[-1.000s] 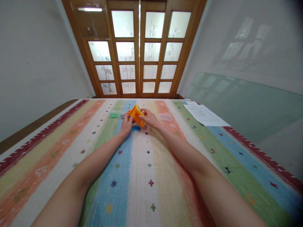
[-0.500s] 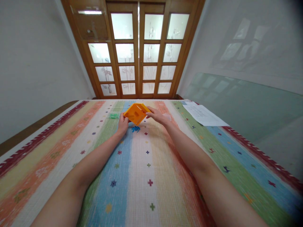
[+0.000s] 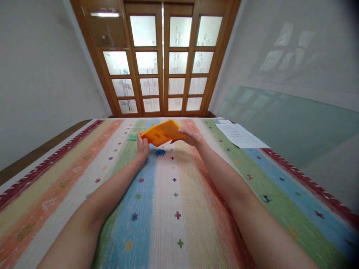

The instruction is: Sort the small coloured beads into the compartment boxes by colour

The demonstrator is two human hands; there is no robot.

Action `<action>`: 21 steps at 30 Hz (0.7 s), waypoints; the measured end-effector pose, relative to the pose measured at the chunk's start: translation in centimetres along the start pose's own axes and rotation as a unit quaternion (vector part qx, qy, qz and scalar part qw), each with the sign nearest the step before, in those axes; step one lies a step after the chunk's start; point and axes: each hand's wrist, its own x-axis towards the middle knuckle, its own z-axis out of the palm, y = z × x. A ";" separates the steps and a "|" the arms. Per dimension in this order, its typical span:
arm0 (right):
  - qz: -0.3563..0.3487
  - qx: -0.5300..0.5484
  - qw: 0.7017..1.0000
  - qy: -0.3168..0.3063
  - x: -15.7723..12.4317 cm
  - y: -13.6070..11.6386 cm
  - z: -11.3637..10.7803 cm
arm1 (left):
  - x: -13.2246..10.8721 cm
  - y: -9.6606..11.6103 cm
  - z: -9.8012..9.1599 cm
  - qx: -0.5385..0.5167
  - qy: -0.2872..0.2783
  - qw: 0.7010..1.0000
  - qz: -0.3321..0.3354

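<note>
An orange hinged plastic case [image 3: 169, 129] is held tilted above the striped tablecloth, its two flat halves spread apart. My left hand [image 3: 143, 147] grips its left edge, fingers closed round the corner. At the opposite end my right hand [image 3: 190, 137] holds the right half by its edge, thumb uppermost and fingers underneath. Just below the case lies a small heap of blue pieces [image 3: 160, 152] on the cloth, too small to make out singly. Behind my left hand sits a green, see-through item [image 3: 132, 137], partly hidden.
White printed sheets [image 3: 240, 136] lie at the far right of the table. The striped cloth [image 3: 168, 216] covers the tabletop. Wooden doors with frosted panes [image 3: 177, 61] stand beyond the far edge, and a glass panel [image 3: 269, 116] leans along the right wall.
The case has opened wider, its right half swinging out to the right. My right hand has moved slightly right with it; my left hand has shifted a little left.
</note>
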 end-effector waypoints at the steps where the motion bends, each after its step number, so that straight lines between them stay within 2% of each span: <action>1: 0.005 0.009 1.000 -0.006 -0.1 0.0 -0.1 | 0.0 0.0 0.0 0.003 0.001 1.000 0.005; 11: 0.014 0.019 0.999 -0.026 -0.2 -0.1 -0.6 | 0.0 -0.1 -0.1 0.011 -0.011 0.999 0.044; 16: -0.001 0.004 0.999 -0.034 0.0 -0.3 -0.2 | 0.1 0.1 0.1 -0.044 -0.028 0.999 0.011; 21: -0.042 -0.098 0.994 -0.029 0.8 -0.9 1.3 | 0.6 0.0 0.2 -0.098 -0.007 0.995 -0.018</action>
